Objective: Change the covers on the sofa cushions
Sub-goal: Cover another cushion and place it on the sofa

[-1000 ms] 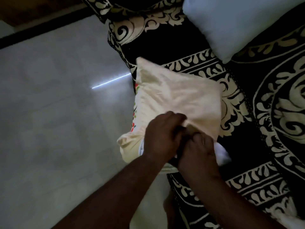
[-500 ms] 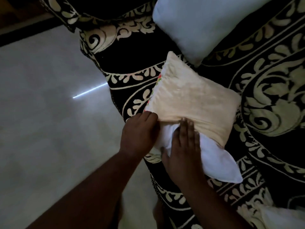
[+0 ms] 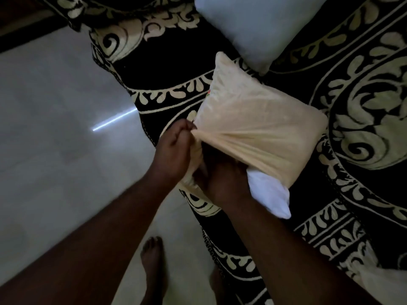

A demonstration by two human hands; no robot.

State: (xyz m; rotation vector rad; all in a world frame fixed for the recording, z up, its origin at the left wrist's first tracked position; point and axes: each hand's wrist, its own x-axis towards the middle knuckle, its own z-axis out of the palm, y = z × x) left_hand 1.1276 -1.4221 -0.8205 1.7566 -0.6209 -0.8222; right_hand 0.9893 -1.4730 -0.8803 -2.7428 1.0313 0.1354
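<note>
A cream cushion cover (image 3: 253,119) lies on the black-and-cream patterned sofa (image 3: 167,69), stretched over most of a white cushion. One white corner of that cushion (image 3: 271,197) sticks out at the cover's near right end. My left hand (image 3: 176,150) grips the cover's bunched near-left edge, and the cloth pulls taut toward it. Pressed against the cover's open end, my right hand (image 3: 222,181) has its fingers tucked at the opening; what they hold is hidden.
A bare white cushion (image 3: 253,25) lies on the sofa just beyond the cream one. Another white cloth (image 3: 383,282) shows at the lower right corner. Pale tiled floor (image 3: 55,150) lies to the left, with my bare feet (image 3: 152,260) by the sofa's edge.
My left hand went from resting flat by the opening to gripping and pulling the cover's edge. The cover now hides more of the white cushion. My right hand moved from flat on the cushion into the opening.
</note>
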